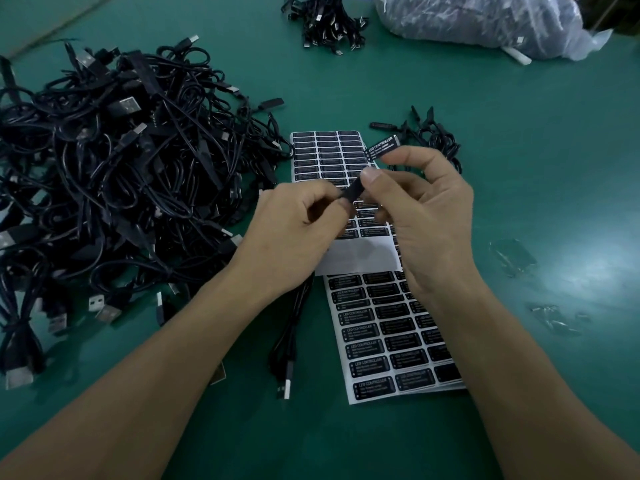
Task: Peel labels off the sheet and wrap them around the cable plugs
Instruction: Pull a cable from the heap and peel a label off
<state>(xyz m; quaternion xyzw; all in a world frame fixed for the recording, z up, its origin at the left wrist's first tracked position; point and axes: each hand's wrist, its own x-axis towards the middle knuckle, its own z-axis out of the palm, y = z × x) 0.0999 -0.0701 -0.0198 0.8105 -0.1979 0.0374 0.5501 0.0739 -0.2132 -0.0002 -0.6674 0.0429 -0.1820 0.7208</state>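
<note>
A thin black plug (pixel 354 191) is held up over the middle of the label sheet (pixel 388 327). One end of it is pinched by the left hand (pixel 294 223), between the thumb and the first finger. The other end is pinched by the thumb and a finger of the right hand (pixel 426 216). Both hands are closed around the plug, with the other fingers curled in.

A peeled label (pixel 382 147) is stuck to the tip of the right first finger. It is black with white words, and "LED CONTROLLER" can be read on it. It is lifted up above the plug and is not wrapped on it yet.

The plug's cable (pixel 289 341) is seen hanging down under the left hand. It runs along the green table (pixel 519 168) just beside the sheet, and a USB end (pixel 285 388) lies at its near tip.

The sheet is laid flat on the table under both hands. Rows of black labels are left on it, and a bare white strip (pixel 360 256) is seen in the middle.

A big pile of black USB cables (pixel 114 174) is heaped to the left. A small bunch of cables (pixel 436 140) lies just behind the right hand. Another bundle (pixel 325 20) and a clear plastic bag (pixel 478 22) are seen at the far edge.
</note>
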